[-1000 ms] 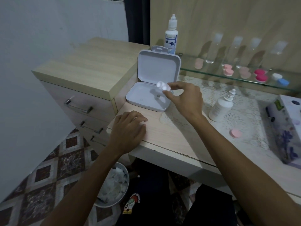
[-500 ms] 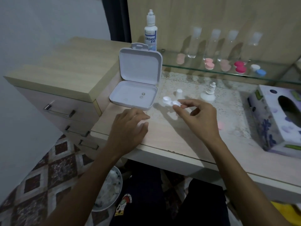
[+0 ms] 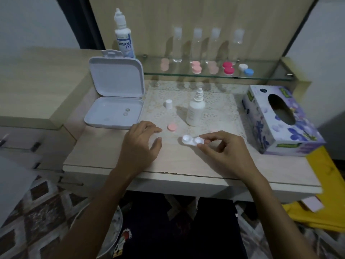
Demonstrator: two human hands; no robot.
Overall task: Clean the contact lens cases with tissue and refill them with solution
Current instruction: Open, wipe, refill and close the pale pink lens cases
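**White lens case pinched over the worktop**

The right hand holds the white twin-well plastic lens case (both wells uncapped) in a narrow thumb-and-finger grip, low over the pale wood worktop. The left hand rests nearby, fingers relaxed and holding nothing. The small white solution bottle stands upright behind.

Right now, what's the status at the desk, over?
Right hand pinches white lens case, both wells uncapped. Left hand rests open on desk. Solution bottle uncapped, upright behind. Nothing blocking tissue box.
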